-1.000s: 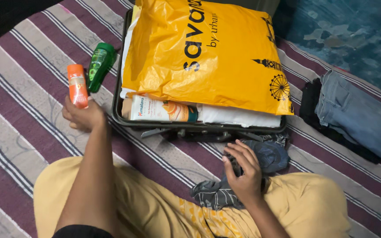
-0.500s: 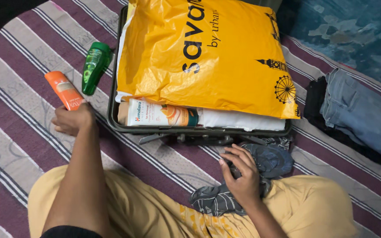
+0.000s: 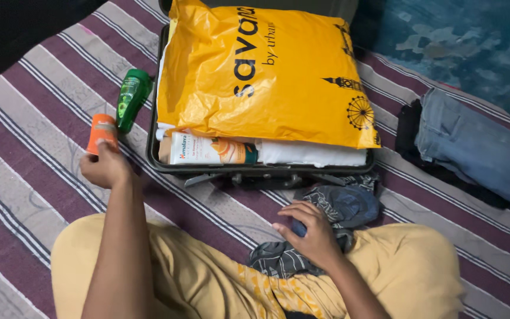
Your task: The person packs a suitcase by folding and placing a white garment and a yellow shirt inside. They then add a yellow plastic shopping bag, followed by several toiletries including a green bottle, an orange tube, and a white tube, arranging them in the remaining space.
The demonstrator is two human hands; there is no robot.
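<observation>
At the left of the frame the left hand [image 3: 106, 167] is closed around the lower end of an orange tube [image 3: 102, 132], which sticks up above the fingers, just beside a green bottle [image 3: 131, 98] lying on the striped bedsheet [image 3: 25, 147]. Right of both stands the open suitcase [image 3: 151, 155] under a yellow plastic bag [image 3: 267, 74]. At lower centre the right hand [image 3: 308, 233] rests with loosely curled fingers on a dark bundle of cloth [image 3: 332, 215], gripping nothing firmly.
</observation>
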